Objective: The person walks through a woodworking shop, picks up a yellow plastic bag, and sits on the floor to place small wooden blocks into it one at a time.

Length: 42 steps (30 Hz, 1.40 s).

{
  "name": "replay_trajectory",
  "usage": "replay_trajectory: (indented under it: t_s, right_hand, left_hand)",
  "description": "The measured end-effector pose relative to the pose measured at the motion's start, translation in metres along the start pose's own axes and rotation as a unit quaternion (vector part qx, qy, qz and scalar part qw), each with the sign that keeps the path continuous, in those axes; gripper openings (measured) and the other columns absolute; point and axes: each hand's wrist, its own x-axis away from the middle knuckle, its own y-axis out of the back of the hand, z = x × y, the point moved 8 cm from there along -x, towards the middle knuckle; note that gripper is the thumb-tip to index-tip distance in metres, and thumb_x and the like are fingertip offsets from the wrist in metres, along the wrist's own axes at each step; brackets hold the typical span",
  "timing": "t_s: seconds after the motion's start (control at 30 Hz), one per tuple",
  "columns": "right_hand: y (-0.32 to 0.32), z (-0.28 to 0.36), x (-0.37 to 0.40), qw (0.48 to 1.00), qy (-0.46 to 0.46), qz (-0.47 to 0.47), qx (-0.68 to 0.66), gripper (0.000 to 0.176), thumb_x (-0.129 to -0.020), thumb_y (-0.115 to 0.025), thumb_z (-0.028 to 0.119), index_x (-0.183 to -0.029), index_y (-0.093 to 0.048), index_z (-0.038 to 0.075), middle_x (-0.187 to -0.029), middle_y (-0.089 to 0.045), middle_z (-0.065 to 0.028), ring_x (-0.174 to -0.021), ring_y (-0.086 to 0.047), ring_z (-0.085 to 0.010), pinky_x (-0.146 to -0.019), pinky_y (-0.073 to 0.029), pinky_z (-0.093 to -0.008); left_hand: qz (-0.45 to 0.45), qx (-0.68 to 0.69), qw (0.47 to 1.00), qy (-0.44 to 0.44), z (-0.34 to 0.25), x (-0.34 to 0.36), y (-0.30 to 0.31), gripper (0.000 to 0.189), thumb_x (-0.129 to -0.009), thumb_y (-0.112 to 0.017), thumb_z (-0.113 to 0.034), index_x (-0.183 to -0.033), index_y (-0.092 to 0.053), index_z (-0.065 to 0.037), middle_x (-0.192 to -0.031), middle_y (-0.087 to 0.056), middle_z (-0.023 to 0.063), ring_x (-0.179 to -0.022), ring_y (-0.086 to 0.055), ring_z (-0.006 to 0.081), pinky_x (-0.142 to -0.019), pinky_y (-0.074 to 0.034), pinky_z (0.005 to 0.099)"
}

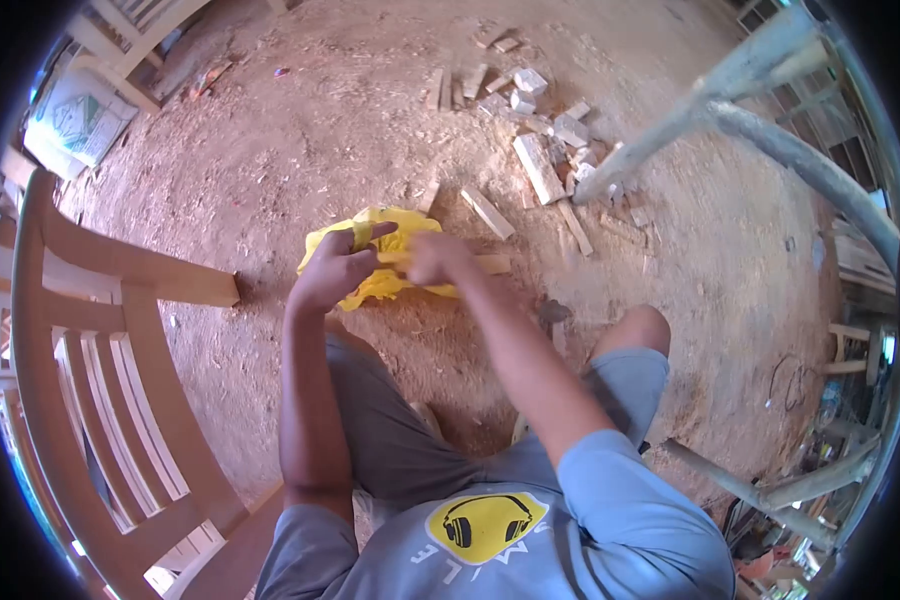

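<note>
1. Left hand [335, 270] is gripping the crumpled yellow sheet of thin material [385, 288]. Thumb and forefinger are pinching a fold at its top edge.
2. Right hand [435, 258] is gripping the same sheet from the other side. It's motion-blurred, so I cannot tell the exact finger placement.
3. The hands are sitting close together, almost touching, and both are clamped on the sheet. The sheet is hanging bunched between and just under them, out in front of the person's lap.
4. Short pale wooden strip [492, 264] is showing just right of the right hand. Cannot tell whether the hand is holding it or it's lying on the ground.
5. Reddish dirt floor [300, 150] dusted with sawdust is lying under and beyond the hands.
6. Pile of pale wood offcuts [545, 130] is lying well beyond the right hand.
7. Unfinished light wooden chair [120, 300] is standing left of the left hand, with its slats alongside the left arm.
8. Grey frame legs [770, 130] are angling across far right of the right hand.
9. Bare knee [642, 325] below grey shorts is showing right of the right hand, nearer the body.
</note>
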Motion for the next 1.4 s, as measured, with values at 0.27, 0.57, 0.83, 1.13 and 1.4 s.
replay_trajectory:
  t_s: [0.27, 0.57, 0.83, 1.13, 1.4]
  right_hand:
    - [0.011, -0.035, 0.052, 0.864, 0.033, -0.462, -0.196, 0.018, -0.074, -0.052, 0.007, -0.09, -0.059, 0.006, -0.088, -0.059, -0.0149, -0.076, -0.058, -0.028, -0.067, -0.048, -0.0389]
    - [-0.259, -0.298, 0.157, 0.733, -0.59, -0.153, -0.303, 0.066, -0.072, -0.065, 0.043, -0.119, -0.047, -0.001, -0.128, -0.042, -0.0205, -0.118, -0.043, -0.0356, -0.09, -0.039, -0.0459]
    - [-0.078, -0.18, 0.099, 0.838, -0.327, -0.434, -0.058, 0.037, -0.072, -0.056, 0.014, -0.106, -0.05, 0.001, -0.114, -0.051, -0.019, -0.106, -0.05, -0.0336, -0.084, -0.043, -0.0448]
    - [-0.09, -0.179, 0.04, 0.92, -0.154, -0.358, 0.034, 0.034, -0.071, -0.055, 0.008, -0.104, -0.052, 0.002, -0.109, -0.053, -0.0187, -0.104, -0.049, -0.0359, -0.087, -0.04, -0.0439]
    - [-0.045, -0.123, 0.074, 0.873, -0.1, -0.454, -0.148, 0.049, -0.07, -0.064, 0.011, -0.115, -0.049, 0.0, -0.113, -0.051, -0.0198, -0.104, -0.049, -0.0356, -0.091, -0.04, -0.041]
  left_hand:
    - [-0.188, 0.068, 0.979, -0.043, 0.002, 0.0, 0.03, 0.052, -0.076, -0.043, -0.001, -0.128, -0.043, 0.001, -0.062, -0.041, -0.0068, -0.05, -0.033, 0.0014, -0.043, -0.026, 0.0171]
    - [-0.191, 0.04, 0.979, -0.057, -0.003, -0.02, 0.019, 0.05, -0.08, -0.042, -0.001, -0.129, -0.041, 0.001, -0.06, -0.038, -0.0072, -0.047, -0.03, 0.0005, -0.041, -0.023, 0.0163]
    - [-0.167, 0.016, 0.985, -0.049, -0.003, -0.027, 0.012, 0.048, -0.077, -0.044, -0.003, -0.125, -0.048, 0.0, -0.062, -0.041, -0.0067, -0.05, -0.034, 0.0015, -0.044, -0.027, 0.0172]
    - [-0.184, 0.015, 0.982, -0.028, 0.01, -0.006, 0.033, 0.048, -0.076, -0.046, -0.002, -0.124, -0.049, -0.001, -0.07, -0.048, -0.0044, -0.058, -0.042, 0.0039, -0.053, -0.036, 0.0197]
    - [-0.164, -0.021, 0.986, -0.032, 0.01, -0.012, 0.028, 0.051, -0.075, -0.047, -0.003, -0.126, -0.047, -0.002, -0.067, -0.044, -0.0053, -0.057, -0.039, 0.0038, -0.053, -0.035, 0.0194]
